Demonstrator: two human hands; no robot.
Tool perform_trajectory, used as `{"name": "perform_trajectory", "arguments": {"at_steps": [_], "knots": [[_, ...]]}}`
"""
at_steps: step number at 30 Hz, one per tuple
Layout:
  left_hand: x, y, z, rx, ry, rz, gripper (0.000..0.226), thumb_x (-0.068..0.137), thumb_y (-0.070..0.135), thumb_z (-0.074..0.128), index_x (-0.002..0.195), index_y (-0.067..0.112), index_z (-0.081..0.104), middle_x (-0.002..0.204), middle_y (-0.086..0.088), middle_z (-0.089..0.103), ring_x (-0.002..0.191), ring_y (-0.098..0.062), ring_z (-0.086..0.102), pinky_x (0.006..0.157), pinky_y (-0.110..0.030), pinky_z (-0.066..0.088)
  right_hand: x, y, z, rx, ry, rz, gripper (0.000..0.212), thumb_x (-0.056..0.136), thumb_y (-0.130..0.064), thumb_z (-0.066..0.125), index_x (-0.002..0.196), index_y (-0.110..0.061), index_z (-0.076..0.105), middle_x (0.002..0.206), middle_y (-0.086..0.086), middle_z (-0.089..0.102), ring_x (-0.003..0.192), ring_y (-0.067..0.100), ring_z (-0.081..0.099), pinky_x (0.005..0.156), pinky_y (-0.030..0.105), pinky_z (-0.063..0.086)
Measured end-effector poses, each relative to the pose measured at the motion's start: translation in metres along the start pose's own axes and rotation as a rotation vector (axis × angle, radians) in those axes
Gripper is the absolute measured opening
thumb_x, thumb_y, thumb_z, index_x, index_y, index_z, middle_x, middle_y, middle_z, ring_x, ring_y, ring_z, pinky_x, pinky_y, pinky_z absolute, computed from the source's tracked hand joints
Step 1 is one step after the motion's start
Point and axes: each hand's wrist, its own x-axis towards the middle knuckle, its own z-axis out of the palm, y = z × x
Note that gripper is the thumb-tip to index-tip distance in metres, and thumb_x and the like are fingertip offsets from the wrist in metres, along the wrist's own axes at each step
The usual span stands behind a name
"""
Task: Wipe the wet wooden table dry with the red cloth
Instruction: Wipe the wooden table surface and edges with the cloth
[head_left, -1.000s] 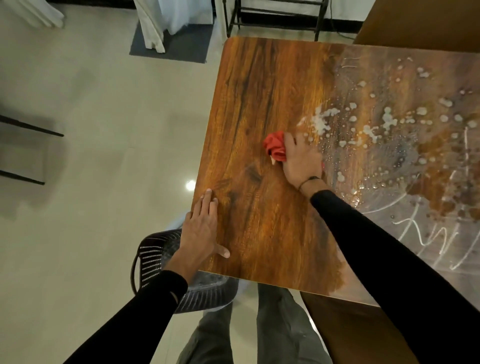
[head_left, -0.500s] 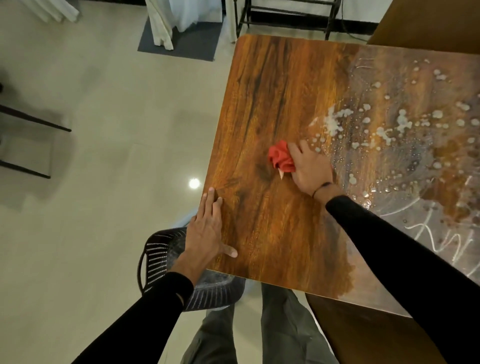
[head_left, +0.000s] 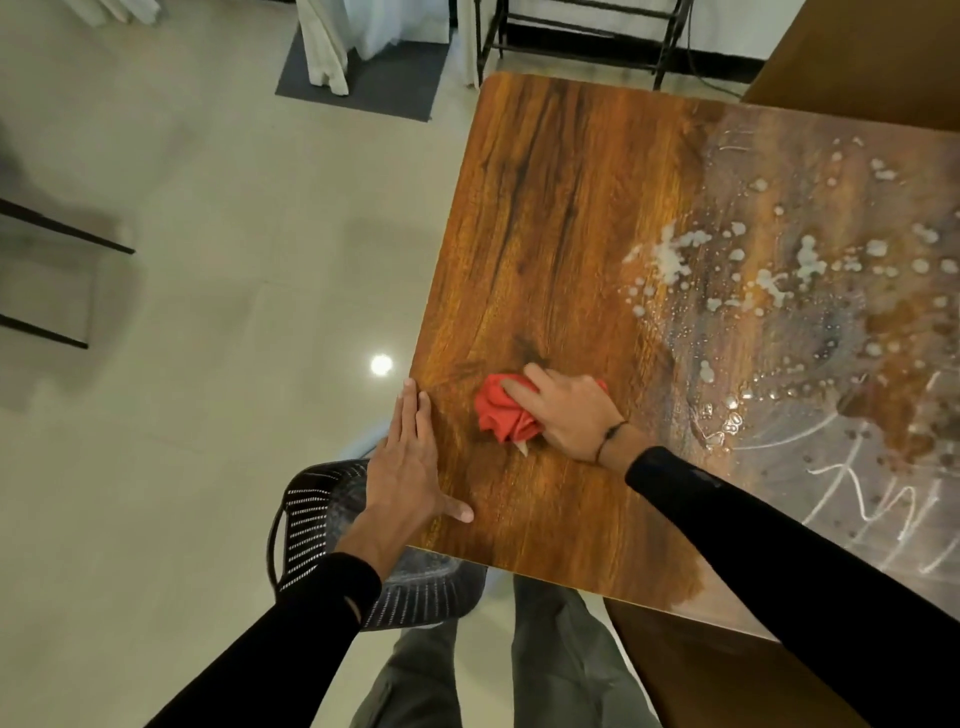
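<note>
Red cloth (head_left: 501, 415) sat bunched under the pressing right hand (head_left: 569, 415); left hand (head_left: 408, 467) lay flat, fingers together, at eight o'clock on the table (head_left: 571, 208).

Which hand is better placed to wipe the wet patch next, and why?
The right hand: it holds the red cloth beside the wet patch. The left hand lies flat at the table's edge.

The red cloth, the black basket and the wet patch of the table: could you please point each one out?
red cloth (head_left: 501, 418): head view, on its bunched folds.
black basket (head_left: 306, 519): head view, on its slotted wall.
wet patch (head_left: 810, 291): head view, among the droplets.
</note>
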Motion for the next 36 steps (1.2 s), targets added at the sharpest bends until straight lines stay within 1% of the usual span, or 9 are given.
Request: {"name": "perform_trajectory", "arguments": {"at_steps": [4, 7, 10, 17, 22, 26, 30, 33, 36], "knots": [[0.005, -0.004, 0.005, 0.005, -0.02, -0.005, 0.183, 0.041, 0.088, 0.084, 0.162, 0.01, -0.029, 0.167, -0.008, -0.044, 0.164, -0.026, -0.017, 0.132, -0.043, 0.021, 0.049, 0.052, -0.012, -0.042, 0.109, 0.305, 0.043, 0.107, -0.042, 0.058, 0.14, -0.016, 0.047, 0.108, 0.008, 0.053, 0.064, 0.024, 0.059, 0.048, 0.03, 0.041], [0.005, -0.006, 0.008, -0.015, -0.003, -0.009, 0.184, 0.039, 0.09, 0.084, 0.163, 0.013, -0.027, 0.169, -0.005, -0.042, 0.165, -0.025, -0.014, 0.131, -0.042, 0.02, 0.101, 0.062, -0.016, -0.063, 0.123, 0.399, 0.039, 0.105, -0.033, 0.059, 0.139, -0.017, 0.049, 0.113, 0.01, 0.056, 0.067, 0.029, 0.063, 0.051, 0.033, 0.039], [0.004, -0.01, 0.009, -0.048, 0.012, 0.002, 0.183, 0.037, 0.09, 0.083, 0.166, 0.013, -0.021, 0.171, -0.004, -0.039, 0.165, -0.023, -0.011, 0.131, -0.041, 0.018, 0.129, 0.03, -0.008, -0.068, 0.095, 0.375, 0.043, 0.103, -0.031, 0.064, 0.142, -0.019, 0.048, 0.12, 0.008, 0.055, 0.072, 0.026, 0.065, 0.054, 0.034, 0.046], [0.007, -0.014, 0.013, -0.043, 0.017, 0.026, 0.183, 0.038, 0.093, 0.081, 0.165, 0.011, -0.023, 0.168, -0.006, -0.044, 0.165, -0.025, -0.011, 0.133, -0.042, 0.021, 0.032, -0.027, 0.007, 0.024, -0.049, -0.078, 0.045, 0.103, -0.03, 0.053, 0.146, -0.018, 0.05, 0.123, 0.01, 0.056, 0.085, 0.027, 0.067, 0.055, 0.039, 0.057], [0.01, -0.017, 0.018, -0.088, 0.014, 0.023, 0.183, 0.037, 0.093, 0.079, 0.163, 0.015, -0.028, 0.167, -0.002, -0.046, 0.165, -0.024, -0.012, 0.129, -0.04, 0.008, 0.04, 0.05, -0.009, -0.065, 0.058, 0.171, 0.047, 0.105, -0.041, 0.067, 0.142, -0.014, 0.056, 0.108, 0.007, 0.054, 0.069, 0.023, 0.062, 0.047, 0.023, 0.032], [0.01, -0.02, 0.022, -0.112, 0.029, 0.028, 0.182, 0.036, 0.092, 0.082, 0.163, 0.019, -0.027, 0.168, 0.001, -0.044, 0.165, -0.023, -0.01, 0.128, -0.04, 0.009, 0.103, 0.064, -0.017, -0.077, 0.102, 0.398, 0.042, 0.107, -0.036, 0.058, 0.144, -0.017, 0.051, 0.115, 0.008, 0.056, 0.07, 0.028, 0.064, 0.052, 0.032, 0.036], [0.007, -0.019, 0.02, -0.106, 0.041, 0.052, 0.182, 0.038, 0.092, 0.081, 0.165, 0.014, -0.023, 0.17, -0.002, -0.04, 0.166, -0.024, -0.01, 0.132, -0.043, 0.016, 0.119, 0.014, -0.011, -0.022, 0.026, 0.339, 0.049, 0.105, -0.031, 0.059, 0.15, -0.017, 0.047, 0.127, 0.009, 0.055, 0.075, 0.027, 0.067, 0.059, 0.036, 0.05], [0.004, -0.02, 0.014, -0.196, 0.075, 0.072, 0.171, 0.048, 0.084, 0.086, 0.168, 0.014, -0.013, 0.175, -0.002, -0.027, 0.166, -0.024, 0.002, 0.132, -0.044, 0.022, 0.085, -0.017, -0.008, 0.279, -0.086, 0.203, 0.047, 0.105, -0.029, 0.064, 0.147, -0.019, 0.048, 0.126, 0.006, 0.064, 0.085, 0.03, 0.072, 0.071, 0.042, 0.059], [0.002, -0.024, 0.01, -0.413, 0.186, 0.077, 0.147, 0.064, 0.066, 0.093, 0.169, 0.021, 0.002, 0.179, 0.003, -0.004, 0.162, -0.026, 0.024, 0.125, -0.051, 0.038, 0.051, -0.015, -0.026, 0.774, -0.175, 0.425, 0.05, 0.108, -0.053, 0.057, 0.147, -0.026, 0.042, 0.12, 0.001, 0.073, 0.096, 0.027, 0.076, 0.076, 0.041, 0.062]]}}
